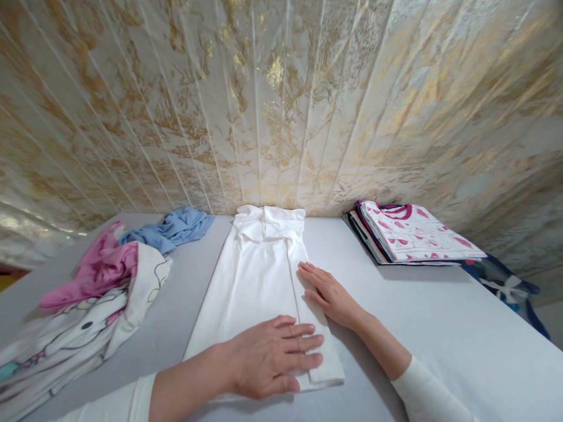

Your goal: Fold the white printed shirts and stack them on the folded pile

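Observation:
A white garment (259, 275) lies lengthwise in front of me, its right side folded inward as a long strip. Gathered, ruffled cloth shows at its far end. My left hand (275, 357) rests flat across the near part of the garment, fingers spread over the folded strip. Farther up, my right hand (328, 293) lies on the garment's right edge with its fingers stretched out. Neither hand grips anything. Part of the garment's near edge is hidden under my left hand and forearm.
On the left lie a crumpled blue cloth (176, 228), a pink garment (103, 261) and a white printed cloth (88, 328). A stack of folded clothes (417, 231) stands at the back right, beside a dark blue item (510, 287). A gold-patterned curtain (272, 117) hangs behind the table (440, 328).

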Demonstrator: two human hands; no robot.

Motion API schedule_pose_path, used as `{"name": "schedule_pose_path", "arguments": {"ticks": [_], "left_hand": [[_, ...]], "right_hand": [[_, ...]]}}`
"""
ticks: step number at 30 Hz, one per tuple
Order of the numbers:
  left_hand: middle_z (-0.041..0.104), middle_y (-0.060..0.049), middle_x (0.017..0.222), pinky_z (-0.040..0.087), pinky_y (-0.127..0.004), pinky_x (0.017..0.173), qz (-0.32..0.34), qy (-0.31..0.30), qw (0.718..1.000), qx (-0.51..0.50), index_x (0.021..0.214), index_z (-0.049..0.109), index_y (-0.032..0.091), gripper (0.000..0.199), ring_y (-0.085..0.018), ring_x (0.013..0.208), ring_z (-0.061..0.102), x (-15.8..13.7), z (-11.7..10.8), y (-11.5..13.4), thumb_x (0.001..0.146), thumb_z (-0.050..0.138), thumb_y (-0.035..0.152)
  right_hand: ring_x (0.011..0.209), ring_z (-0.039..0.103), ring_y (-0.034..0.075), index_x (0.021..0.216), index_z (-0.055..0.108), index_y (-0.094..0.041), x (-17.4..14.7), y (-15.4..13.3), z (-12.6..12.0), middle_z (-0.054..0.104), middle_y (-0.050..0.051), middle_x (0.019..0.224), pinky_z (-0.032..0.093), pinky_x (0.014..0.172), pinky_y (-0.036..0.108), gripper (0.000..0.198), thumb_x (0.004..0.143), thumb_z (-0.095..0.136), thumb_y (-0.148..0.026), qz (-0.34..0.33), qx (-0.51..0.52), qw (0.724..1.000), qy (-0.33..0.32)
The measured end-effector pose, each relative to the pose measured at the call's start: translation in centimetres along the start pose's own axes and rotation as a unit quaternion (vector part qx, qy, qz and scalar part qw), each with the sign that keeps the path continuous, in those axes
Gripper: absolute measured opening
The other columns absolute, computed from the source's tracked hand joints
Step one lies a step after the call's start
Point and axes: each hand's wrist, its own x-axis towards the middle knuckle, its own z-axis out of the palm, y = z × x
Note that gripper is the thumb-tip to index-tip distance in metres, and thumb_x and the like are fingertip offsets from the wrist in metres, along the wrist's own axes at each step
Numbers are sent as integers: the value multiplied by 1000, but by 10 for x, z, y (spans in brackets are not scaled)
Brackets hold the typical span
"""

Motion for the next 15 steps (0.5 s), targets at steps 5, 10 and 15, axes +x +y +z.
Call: {"name": "schedule_pose_path", "arguments": {"ticks": [5,10,15], "left_hand": [[41,-7,150,26,-49,112,3,-1,1000,13,144,38,29,44,-26,141,30,-2,7,5,100,42,39],[40,-7,150,30,-51,109,13,10,999,46,140,44,31,42,-30,141,30,-2,9,7,100,42,43],[37,-5,153,32,-50,108,13,9,997,81,138,45,33,42,-31,141,29,-3,12,13,98,44,46]], "right_hand": [[145,21,24,149,30,-10,31,0,15,24,13,157,24,117,44,56,99,37,-34,29,-89,995,-24],[145,23,26,149,29,-12,60,10,23,25,14,156,25,115,47,59,99,35,-41,65,-123,990,-19],[145,22,27,149,31,-9,63,9,23,24,15,156,23,116,45,59,98,36,-40,72,-129,989,-21]]}}
